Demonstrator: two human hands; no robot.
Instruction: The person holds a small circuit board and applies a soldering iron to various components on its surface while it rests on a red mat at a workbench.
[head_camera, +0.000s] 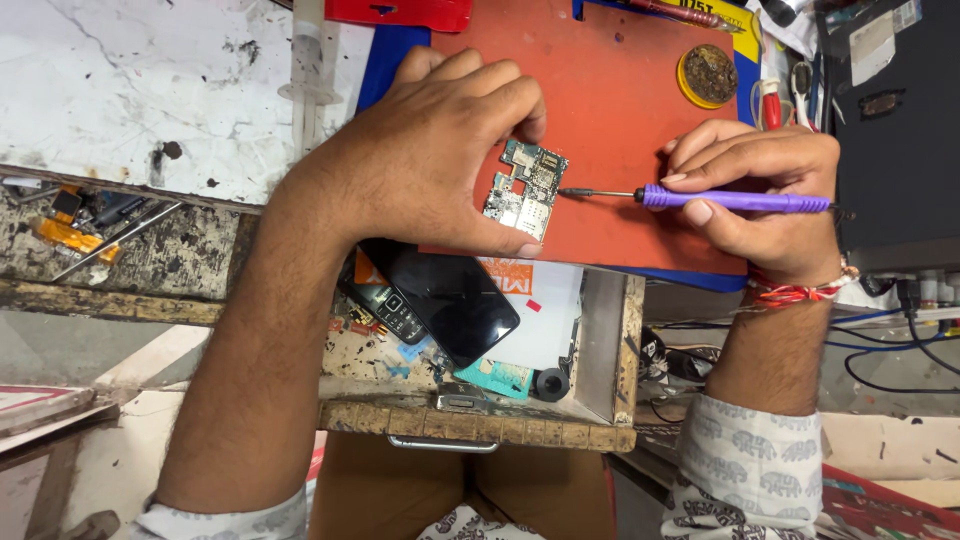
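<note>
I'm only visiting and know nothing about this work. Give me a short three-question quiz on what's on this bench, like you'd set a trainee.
1. True or false: the left hand holds the circuit board on the red mat.
2. Which does the right hand grip? A) a syringe B) a purple-handled screwdriver C) tweezers
3. Fill in: the black smartphone lies in the open ____ below the mat.

Key:
1. True; thumb and fingers pinch its edges.
2. B; its tip points at the board's right edge.
3. Drawer; a small keypad phone lies beside it.
</note>
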